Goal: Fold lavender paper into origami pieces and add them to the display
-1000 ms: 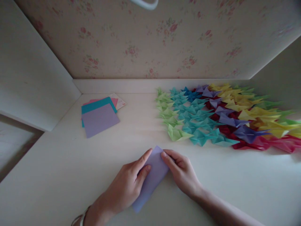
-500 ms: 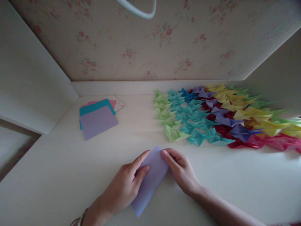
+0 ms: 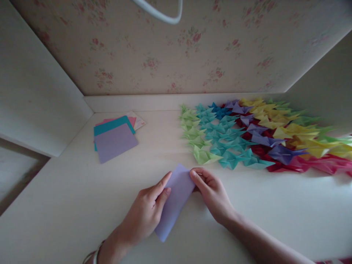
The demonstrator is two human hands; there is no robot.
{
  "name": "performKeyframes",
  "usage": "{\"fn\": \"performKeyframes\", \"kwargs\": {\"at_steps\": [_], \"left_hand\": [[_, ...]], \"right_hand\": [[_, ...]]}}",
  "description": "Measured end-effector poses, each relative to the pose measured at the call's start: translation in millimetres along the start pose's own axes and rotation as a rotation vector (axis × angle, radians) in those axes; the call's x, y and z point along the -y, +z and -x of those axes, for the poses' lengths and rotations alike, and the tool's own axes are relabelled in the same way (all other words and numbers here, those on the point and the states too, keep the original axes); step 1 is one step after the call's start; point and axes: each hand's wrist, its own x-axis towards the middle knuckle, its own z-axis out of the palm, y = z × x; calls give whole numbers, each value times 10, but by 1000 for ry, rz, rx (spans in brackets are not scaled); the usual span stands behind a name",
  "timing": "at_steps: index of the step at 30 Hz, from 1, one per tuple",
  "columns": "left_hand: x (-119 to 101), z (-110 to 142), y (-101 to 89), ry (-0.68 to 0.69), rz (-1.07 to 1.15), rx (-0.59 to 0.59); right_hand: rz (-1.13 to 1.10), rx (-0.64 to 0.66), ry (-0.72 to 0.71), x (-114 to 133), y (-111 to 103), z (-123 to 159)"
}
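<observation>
Pinching upper right edge of lilac paper (image 3: 177,200) between thumb and bent fingers of right hand (image 3: 216,200). Steadying its left edge with left hand (image 3: 143,216): thumb on upper face, forefinger stretched toward top corner, other fingers mostly hidden. Holding paper aslant at near middle of white table (image 3: 222,242), top leaning right, lower end toward body; cannot tell whether lying flat or slightly raised. Wearing bracelet (image 3: 95,255) on left wrist. Can see, at far left, well apart from hands, lilac sheet (image 3: 117,145) overlapping teal sheet (image 3: 108,127), with pink sheet (image 3: 132,121) and white printed card (image 3: 140,121) showing behind. Can see, beyond right hand, close rows of folded paper shapes (image 3: 257,160): light green at left side, then turquoise, purple among red, yellow; dark blue farther back. Behind all, floral wallpaper (image 3: 151,63); near top, curved white cable (image 3: 162,15).
</observation>
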Motion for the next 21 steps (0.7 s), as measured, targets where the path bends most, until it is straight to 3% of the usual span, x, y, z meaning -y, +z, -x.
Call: {"fn": "performKeyframes", "kwargs": {"at_steps": [9, 15, 21], "left_hand": [[-27, -113, 27, 32, -70, -53], [-113, -314, 114, 257, -223, -237], [-4, -428, 289, 426, -451, -383]], "right_hand": [[-36, -36, -131, 19, -36, -59], [-253, -37, -41, 168, -15, -193], [-359, -19, -21, 83, 93, -304]]}}
